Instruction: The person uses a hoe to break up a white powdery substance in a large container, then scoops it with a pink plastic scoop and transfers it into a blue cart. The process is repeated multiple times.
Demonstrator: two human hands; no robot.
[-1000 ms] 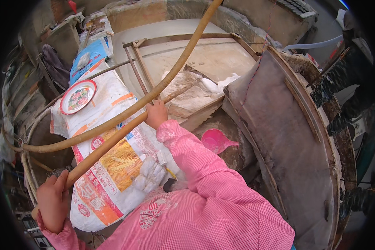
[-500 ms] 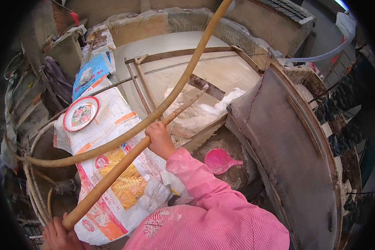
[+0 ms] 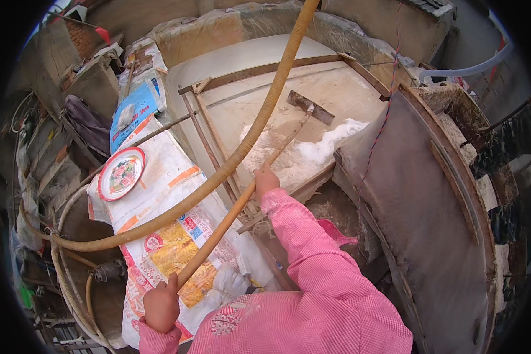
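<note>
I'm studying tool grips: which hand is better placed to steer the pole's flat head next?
Probably the right hand: it grips the pole farther forward, nearer the flat head. The left hand grips it farther back, toward the pole's near end.

handle [image 3: 217, 235]: tan | sleeve [image 3: 307, 236]: pink checked | plate [image 3: 121, 174]: white, red-rimmed, floral

A rough workshop: pale basin [image 3: 230, 57] at upper centre, thick hose [image 3: 267, 107] curving across the frame, printed sacks [image 3: 159, 158] left of centre.
</note>
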